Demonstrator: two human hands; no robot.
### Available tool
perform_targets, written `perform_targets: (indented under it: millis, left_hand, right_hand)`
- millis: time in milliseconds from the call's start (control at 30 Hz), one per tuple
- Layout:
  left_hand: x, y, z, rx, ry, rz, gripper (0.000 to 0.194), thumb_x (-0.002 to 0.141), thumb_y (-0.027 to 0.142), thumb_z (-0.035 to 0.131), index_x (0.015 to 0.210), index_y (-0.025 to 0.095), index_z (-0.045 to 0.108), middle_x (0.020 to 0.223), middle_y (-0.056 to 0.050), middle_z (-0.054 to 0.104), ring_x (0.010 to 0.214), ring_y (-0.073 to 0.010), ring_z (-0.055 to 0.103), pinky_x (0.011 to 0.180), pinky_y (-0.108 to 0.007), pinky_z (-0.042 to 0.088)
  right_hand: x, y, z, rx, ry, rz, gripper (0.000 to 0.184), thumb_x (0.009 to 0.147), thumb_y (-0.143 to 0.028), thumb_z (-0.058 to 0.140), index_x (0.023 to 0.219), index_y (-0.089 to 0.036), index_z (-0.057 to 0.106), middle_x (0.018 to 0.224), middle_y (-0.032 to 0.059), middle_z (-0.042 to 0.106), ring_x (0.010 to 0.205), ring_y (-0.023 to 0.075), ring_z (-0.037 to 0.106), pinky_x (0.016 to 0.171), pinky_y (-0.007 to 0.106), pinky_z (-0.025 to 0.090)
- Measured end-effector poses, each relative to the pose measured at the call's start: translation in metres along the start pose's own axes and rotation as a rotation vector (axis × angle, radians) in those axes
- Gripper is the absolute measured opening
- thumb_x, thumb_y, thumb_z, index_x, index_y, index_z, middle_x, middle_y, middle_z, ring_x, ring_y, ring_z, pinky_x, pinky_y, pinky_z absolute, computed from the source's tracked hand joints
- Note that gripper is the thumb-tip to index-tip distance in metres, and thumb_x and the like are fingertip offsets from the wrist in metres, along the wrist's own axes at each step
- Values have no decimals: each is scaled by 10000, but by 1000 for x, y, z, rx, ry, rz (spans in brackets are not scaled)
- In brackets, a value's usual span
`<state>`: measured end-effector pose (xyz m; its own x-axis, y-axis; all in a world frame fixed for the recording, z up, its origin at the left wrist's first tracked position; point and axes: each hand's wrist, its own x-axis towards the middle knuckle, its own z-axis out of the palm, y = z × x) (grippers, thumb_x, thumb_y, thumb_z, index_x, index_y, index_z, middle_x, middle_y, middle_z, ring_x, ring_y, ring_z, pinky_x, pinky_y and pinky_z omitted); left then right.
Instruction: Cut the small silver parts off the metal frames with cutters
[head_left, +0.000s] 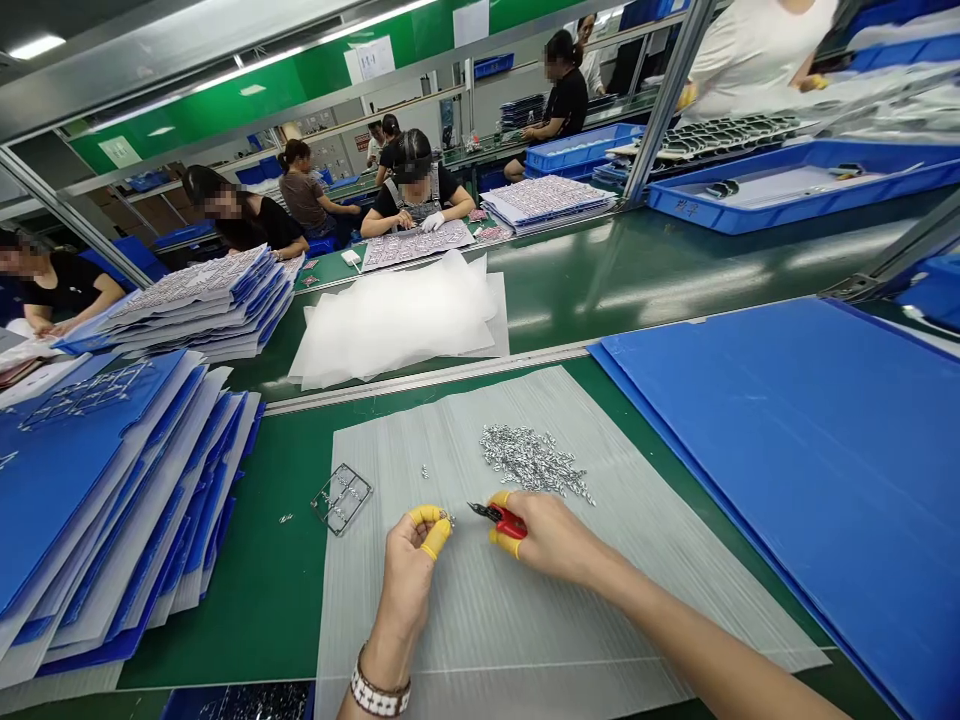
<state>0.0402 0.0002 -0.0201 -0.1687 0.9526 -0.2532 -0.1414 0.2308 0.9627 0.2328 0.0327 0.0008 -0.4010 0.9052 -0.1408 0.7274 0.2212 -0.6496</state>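
Note:
My left hand point(409, 570), with yellow finger cots on its thumb and finger, pinches a tiny silver metal part point(447, 518). My right hand point(551, 535), also wearing yellow cots, grips red-handled side cutters point(502, 520), whose steel tips point at that part, nearly touching it. Both hands are above a grey corrugated plastic sheet point(457, 440). A loose pile of small silver metal parts point(529, 460) lies just beyond them. To the left rests a metal frame with parts still attached point(342, 498).
A stack of blue corrugated sheets point(112, 500) carrying metal frames stands left, and a large blue sheet point(765, 480) lies right. Ahead are a white translucent plastic pile point(394, 320), a metal rail, and co-workers at a green bench with blue trays.

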Motion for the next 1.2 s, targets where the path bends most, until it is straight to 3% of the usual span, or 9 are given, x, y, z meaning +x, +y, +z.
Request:
perform_targets:
  millis: [167,400,567,767,867,933,1100,1200]
  left_hand:
    - [3,3,9,8,-2,-20,259,601,338,765,735,136,675,719,-46,640,675,-143,563,641,-243,437]
    - [7,-3,17,52,-23,-19,264,583,338,771,735,144,677,712,-35,643,666,-136,557,624,-233,423]
    - [7,-4,30,76,-76,0,255,585,339,769,725,146,679,696,-29,645,650,-135,558,621,-233,426]
    - [4,-3,34,145,-225,59,210,688,330,705,801,154,690,769,-57,681,720,-170,591,702,-273,449]
    - [4,-5,30,170,-275,96,200,726,327,676,830,156,695,828,-78,693,779,-195,604,754,-299,453]
    - [4,-6,27,175,-253,102,195,723,324,682,828,161,696,833,-77,693,787,-197,603,760,-302,454]
    - [7,-9,23,144,-124,97,224,705,330,695,867,176,696,895,-78,689,842,-197,605,783,-298,451]
    - [10,-13,20,149,-113,101,227,707,335,692,870,177,701,911,-84,688,857,-202,603,785,-300,452]
  right_hand:
    - [-2,8,-5,131,7,78,108,728,-306,549,753,-203,571,604,-32,538,545,128,449,499,238,259]
    - [-1,11,-3,300,44,30,124,716,-292,563,797,-207,601,656,-24,570,588,139,479,533,243,320]
    - [9,11,0,630,95,47,108,712,-304,594,748,-203,584,663,-36,535,619,127,472,562,237,354]
    - [22,4,18,1050,-35,176,127,673,-296,586,695,-206,500,500,-82,409,443,81,358,418,198,264]
    - [23,4,25,1163,-107,233,123,663,-291,561,697,-212,473,483,-80,418,413,90,378,397,204,287]
    - [20,6,23,1059,-103,218,86,679,-273,531,693,-213,470,498,-71,433,424,95,389,413,210,298]
    - [8,14,-1,225,83,-13,61,673,-145,521,686,-204,524,609,-33,499,559,116,437,527,230,283]
    - [0,14,-14,-52,96,-88,105,692,-112,508,729,-200,550,674,2,544,635,144,482,561,242,279]
